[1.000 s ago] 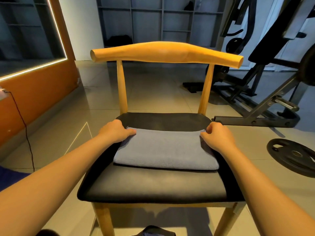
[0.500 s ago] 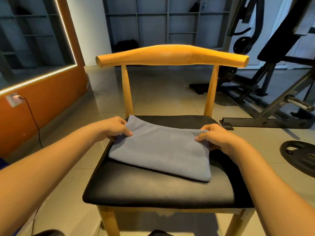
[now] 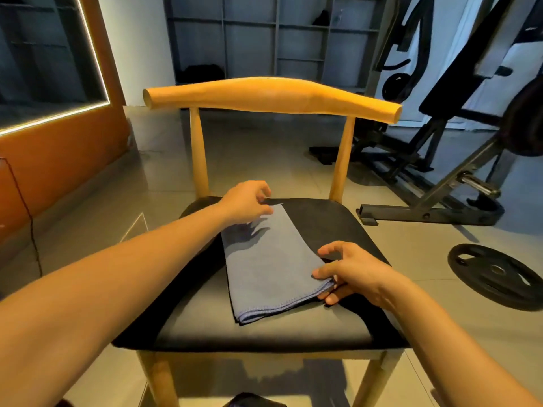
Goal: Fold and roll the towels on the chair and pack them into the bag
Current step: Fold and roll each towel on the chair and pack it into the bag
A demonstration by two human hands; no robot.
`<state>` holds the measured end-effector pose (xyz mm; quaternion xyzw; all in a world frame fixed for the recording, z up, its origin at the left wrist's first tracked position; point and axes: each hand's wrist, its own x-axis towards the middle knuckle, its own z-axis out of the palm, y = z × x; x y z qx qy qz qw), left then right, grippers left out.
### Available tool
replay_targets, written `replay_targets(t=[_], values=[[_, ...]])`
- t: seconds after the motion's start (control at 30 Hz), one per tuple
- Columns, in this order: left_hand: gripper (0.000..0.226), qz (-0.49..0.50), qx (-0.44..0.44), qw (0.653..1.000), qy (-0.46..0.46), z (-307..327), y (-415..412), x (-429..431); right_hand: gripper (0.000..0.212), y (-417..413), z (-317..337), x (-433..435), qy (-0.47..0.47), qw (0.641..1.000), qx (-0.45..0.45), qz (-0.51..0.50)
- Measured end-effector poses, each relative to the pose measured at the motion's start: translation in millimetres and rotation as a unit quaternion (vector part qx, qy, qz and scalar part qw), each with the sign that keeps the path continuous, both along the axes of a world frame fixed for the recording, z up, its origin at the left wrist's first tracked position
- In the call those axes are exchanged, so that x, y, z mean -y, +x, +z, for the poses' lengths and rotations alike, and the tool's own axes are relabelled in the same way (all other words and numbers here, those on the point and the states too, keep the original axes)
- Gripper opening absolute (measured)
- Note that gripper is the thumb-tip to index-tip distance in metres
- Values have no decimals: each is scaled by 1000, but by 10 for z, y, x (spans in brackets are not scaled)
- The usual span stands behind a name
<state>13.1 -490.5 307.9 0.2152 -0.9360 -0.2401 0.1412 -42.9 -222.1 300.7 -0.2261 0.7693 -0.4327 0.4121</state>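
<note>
A folded grey-blue towel (image 3: 270, 262) lies on the black seat of the wooden chair (image 3: 326, 227), its long side running from the backrest toward me. My left hand (image 3: 245, 202) hovers just over the towel's far end with fingers loosely spread, casting a shadow on the cloth. My right hand (image 3: 349, 273) pinches the towel's near right corner, thumb on top and fingers underneath. A dark object (image 3: 252, 400) peeks in at the bottom edge under the chair; I cannot tell what it is.
A black weight plate (image 3: 496, 274) lies on the tiled floor to the right. A gym bench frame (image 3: 426, 212) stands behind it. An orange wall (image 3: 58, 160) with a hanging cable runs along the left. Grey shelving (image 3: 249, 39) is at the back.
The towel has turned from lying crosswise to lying lengthwise on the seat. My right hand came toward me with its corner. My left hand let go and lifted above the far end.
</note>
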Motion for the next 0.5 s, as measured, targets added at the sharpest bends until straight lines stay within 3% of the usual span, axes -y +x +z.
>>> replay_targets(t=[0.1,0.27,0.33,0.4,0.5], values=[[19,-113,17,991,69,-61,405,-440,39,42,-14,-45,-15,1000,-6,-16],[26,-195,61,974,100,-187,1206,-903,11,85,-63,-85,-23,996,-87,8],[26,-194,48,978,54,-302,1441,-967,12,106,-94,-98,9,980,-197,18],[28,-190,26,981,-23,-398,1627,-998,12,160,-110,-119,55,933,-353,36],[31,-191,-5,975,-116,-484,1797,-1023,16,311,-84,-171,16,872,-484,74]])
